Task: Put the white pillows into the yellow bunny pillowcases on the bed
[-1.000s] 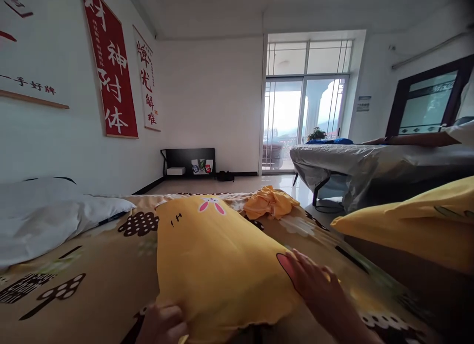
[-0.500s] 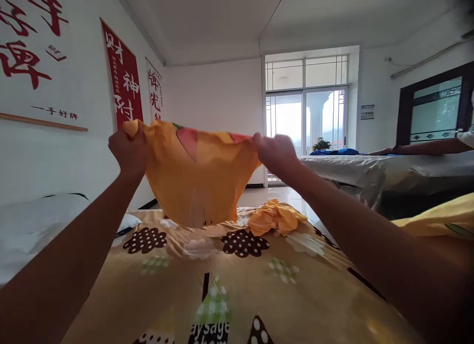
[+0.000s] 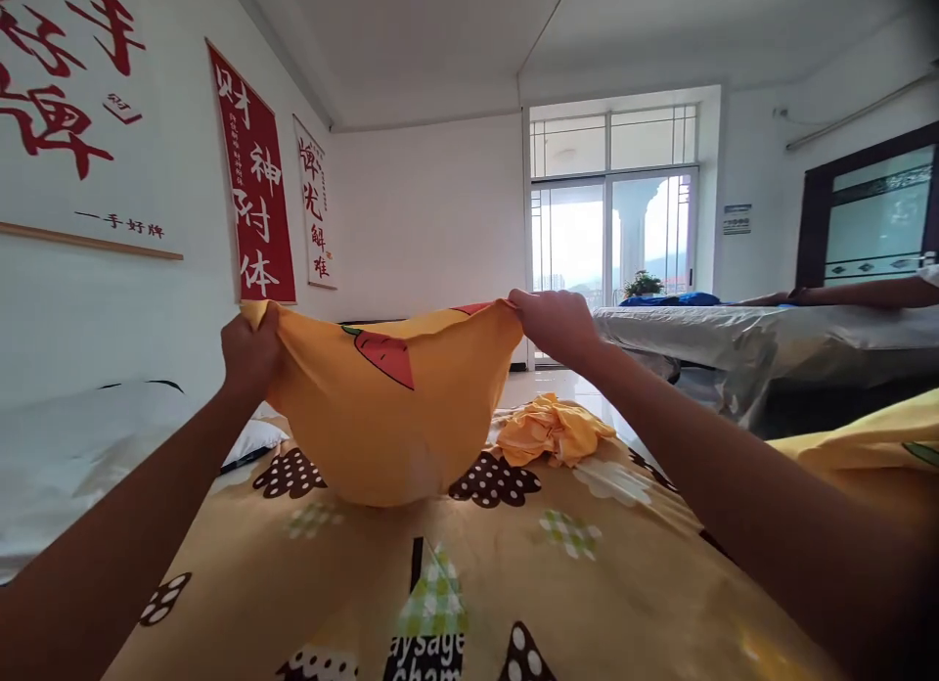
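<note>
Between my two hands hangs a yellow-orange cloth [image 3: 381, 417] with a red carrot print, its lower part bulging toward me. My left hand [image 3: 251, 346] is closed round the cloth's upper left corner. The upper right corner is pinched in my right hand [image 3: 556, 324]. Below lies a beige patterned bed sheet [image 3: 352, 583]; I cannot tell whether the cloth's lower edge touches it. A crumpled orange cloth [image 3: 554, 431] rests on the sheet beyond my right forearm.
White bedding [image 3: 88, 456] lies at the left, with a white pillow-like thing [image 3: 253, 438] by the sheet. Across the room stands a plastic-covered table or bed [image 3: 792, 339] with blue cloth [image 3: 671, 299]; another person's arm [image 3: 858, 295] reaches over it. More yellow cloth [image 3: 866, 431] shows at right.
Both hands have come down with the yellow-orange cloth, which now hangs lower and bulges toward me. The carrot print shows more fully. My grip on both corners is kept.
</note>
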The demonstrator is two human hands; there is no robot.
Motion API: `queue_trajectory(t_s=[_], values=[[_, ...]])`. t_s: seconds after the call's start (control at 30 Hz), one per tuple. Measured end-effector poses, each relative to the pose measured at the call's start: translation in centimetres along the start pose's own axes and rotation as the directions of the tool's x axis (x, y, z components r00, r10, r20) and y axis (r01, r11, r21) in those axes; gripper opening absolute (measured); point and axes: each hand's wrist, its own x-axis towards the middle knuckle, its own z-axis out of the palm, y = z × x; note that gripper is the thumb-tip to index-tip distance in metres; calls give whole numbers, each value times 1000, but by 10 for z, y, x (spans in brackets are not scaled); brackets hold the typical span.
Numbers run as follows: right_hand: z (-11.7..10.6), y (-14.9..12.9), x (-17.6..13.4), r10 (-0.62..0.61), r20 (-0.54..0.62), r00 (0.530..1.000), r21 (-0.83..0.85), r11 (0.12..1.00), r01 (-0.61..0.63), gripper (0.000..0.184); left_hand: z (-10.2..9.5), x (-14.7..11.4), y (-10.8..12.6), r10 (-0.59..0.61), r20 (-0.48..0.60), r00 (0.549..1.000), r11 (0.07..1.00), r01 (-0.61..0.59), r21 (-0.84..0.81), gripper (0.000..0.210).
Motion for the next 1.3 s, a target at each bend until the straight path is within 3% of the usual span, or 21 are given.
queue_trajectory(t_s=[0.1, 0.23, 0.4, 0.47, 0.5, 0.57, 0.63, 0.67, 0.7, 0.77, 0.8, 0.83, 0.87, 0.93, 0.97, 1.0, 1.03, 1.07, 1.17, 1.23, 1.3], values=[[7, 2, -3, -40, -26, 999, 160, 986, 44, 31, 0, -12, 2, 22, 13, 1000, 999, -22, 25, 26], [20, 7, -7, -58, -158, 986, 353, 929, 111, 31, 4, -21, 0, 64, 52, 997, 997, -66, 35, 25], [27, 15, -14, -162, -91, 983, 375, 909, 185, 33, 5, -23, -3, 83, 24, 996, 996, -84, 21, 23], [20, 3, -29, -68, -212, 975, 389, 909, 148, 30, 6, -30, -1, 105, 10, 994, 994, -105, 9, 21], [14, -8, -39, 3, -324, 946, 423, 895, 142, 29, 8, -35, 1, 123, 3, 992, 992, -123, 1, 21], [1, -35, -61, 66, -539, 840, 471, 850, 236, 30, 13, -47, 6, 162, -2, 987, 986, -162, -23, 23], [-6, -62, -80, -127, -655, 745, 350, 822, 448, 27, 19, -58, 10, 199, 21, 980, 979, -198, -46, 24], [-6, -72, -87, -255, -653, 714, 263, 807, 529, 27, 21, -63, 12, 215, 42, 976, 976, -212, -53, 25], [-2, -79, -92, -349, -617, 705, 200, 797, 569, 32, 22, -68, 14, 231, 66, 971, 972, -228, -52, 27], [14, -82, -96, -398, -522, 754, 161, 822, 546, 37, 18, -78, 19, 331, 116, 936, 943, -332, -11, 26], [23, -79, -97, -384, -489, 783, 162, 842, 514, 34, 13, -84, 22, 438, 156, 885, 893, -448, 34, 23], [33, -74, -98, -377, -476, 795, 152, 855, 496, 30, 7, -92, 25, 577, 206, 790, 794, -602, 84, 20], [41, -68, -100, -391, -479, 786, 122, 856, 501, 27, 1, -103, 29, 722, 262, 640, 635, -764, 117, 20], [53, -58, -103, -458, -518, 722, 25, 836, 548, 30, -11, -129, 38, 882, 392, 261, 246, -965, 90, 30], [55, -55, -105, -479, -542, 691, -15, 827, 562, 30, -15, -142, 42, 887, 448, 115, 106, -993, 47, 34], [54, -54, -107, -484, -563, 670, -42, 826, 562, 30, -17, -154, 46, 872, 489, 26, 24, -1000, 10, 35], [51, -53, -109, -478, -581, 659, -61, 833, 550, 28, -17, -164, 50, 850, 527, -15, -12, -1000, -9, 35], [46, -54, -111, -471, -594, 652, -78, 841, 536, 27, -15, -172, 53, 826, 564, -14, -16, -1000, 0, 33], [24, -58, -120, -481, -593, 646, -118, 845, 521, 26, -9, -177, 57, 787, 613, 71, 1, -993, 114, 24], [11, -60, -136, -492, -533, 689, -75, 838, 541, 26, -11, -176, 53, 776, 627, 73, -4, -993, 121, 25], [7, -61, -159, -461, -442, 769, 43, 846, 532, 26, -19, -178, 42, 796, 605, 3, -30, -999, 44, 28]])
